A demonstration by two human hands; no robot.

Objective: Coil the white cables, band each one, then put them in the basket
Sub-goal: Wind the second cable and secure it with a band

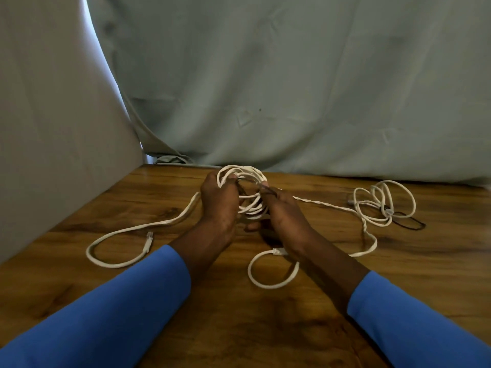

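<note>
A coil of white cable (248, 173) is held upright above the wooden table (239, 309), between both hands. My left hand (219, 199) grips the coil's left side, fingers curled through the loops. My right hand (283, 212) holds the right side and pinches a thin dark band (243, 181) stretched across the coil. A loose white cable tail (127, 231) trails left on the table and ends in a plug. Another white cable (382, 201) lies loosely looped at the right, with a dark band (409, 224) beside it. No basket is in view.
A white cable loop (271, 284) with a plug lies under my right wrist. Grey-green cloth (292, 88) hangs behind the table's far edge, and a pale panel (53, 128) stands along the left side. Blue sleeves cover both forearms.
</note>
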